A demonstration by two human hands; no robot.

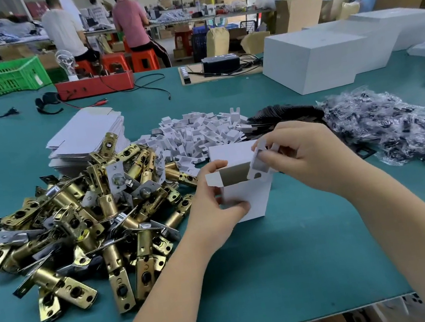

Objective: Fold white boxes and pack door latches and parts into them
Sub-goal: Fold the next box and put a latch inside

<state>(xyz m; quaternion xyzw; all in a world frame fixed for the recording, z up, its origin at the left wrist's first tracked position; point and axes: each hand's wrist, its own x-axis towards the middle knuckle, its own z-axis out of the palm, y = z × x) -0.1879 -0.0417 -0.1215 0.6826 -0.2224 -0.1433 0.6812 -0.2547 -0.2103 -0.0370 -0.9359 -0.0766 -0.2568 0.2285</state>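
Observation:
A small white box (247,197) stands upright on the green table (279,275), its top open and its lid flap raised at the back. My left hand (213,205) grips the box's left side. My right hand (302,157) pinches a white folded cardboard insert (258,166) at the box's mouth, its lower end inside the opening. A big heap of brass door latches (82,223) lies to the left. Behind it sits a stack of flat white box blanks (85,136).
A pile of white cardboard inserts (201,134) lies behind the box, with fanned black plates (287,115) and a heap of clear screw bags (400,125) to the right. Large white boxes (313,67) stand at the back right. Cables and a red tray (95,86) lie further back.

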